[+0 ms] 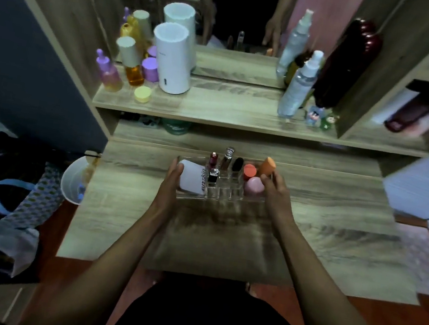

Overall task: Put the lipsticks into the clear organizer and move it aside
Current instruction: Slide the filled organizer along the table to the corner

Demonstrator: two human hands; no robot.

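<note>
Organizer loaded; moving it aside comes next.
Left hand and right hand clasp the ends of the organizer; lipsticks upright; it needs a level slide.

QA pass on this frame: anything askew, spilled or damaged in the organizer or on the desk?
One oddity: the white squat tube lies tilted on its side in the left compartment of the clear acrylic organizer, while the lipsticks stand upright. Nothing looks spilled or broken. The left hand and right hand grip its ends.
</note>
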